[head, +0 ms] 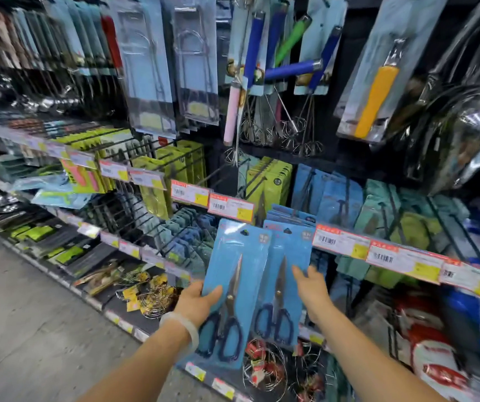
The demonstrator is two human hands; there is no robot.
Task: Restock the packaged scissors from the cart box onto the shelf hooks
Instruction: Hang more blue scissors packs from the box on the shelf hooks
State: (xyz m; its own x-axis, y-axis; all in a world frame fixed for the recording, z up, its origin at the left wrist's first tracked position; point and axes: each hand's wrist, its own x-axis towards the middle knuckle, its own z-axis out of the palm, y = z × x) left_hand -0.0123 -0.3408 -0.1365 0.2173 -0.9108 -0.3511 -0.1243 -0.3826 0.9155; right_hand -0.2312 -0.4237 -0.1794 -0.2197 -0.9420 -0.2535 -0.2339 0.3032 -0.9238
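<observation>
Left hand: your left hand (199,300) grips the lower left edge of a blue scissors pack (230,288), thumb across the card face beside the blade; a pale bracelet (182,324) sits at the wrist.
Right hand: your right hand (311,288) is open, fingers straight, reaching at the right edge of the hung scissors pack (286,285); whether it touches the card, you cannot tell.
Task item: the held pack stands upright just left of the hung one, its hang hole (244,233) near the level of the price tags (231,206). More blue packs (291,217) are stacked behind the hung one. The cart box is not in view.
Step, as judged: threading the held pack onto the hook.
Risk: the hook tip is hidden behind the cards, so you could miss the hole and bend the card. A low one-sided grip may let the top tilt away.
Risk, neighbours: a push on the stack could knock the price tags.
Edges: the tag rail crosses just above the pack tops; wire racks (157,300) lie below left.
Open room: aisle floor (29,329) to your left gives space to draw back.
</observation>
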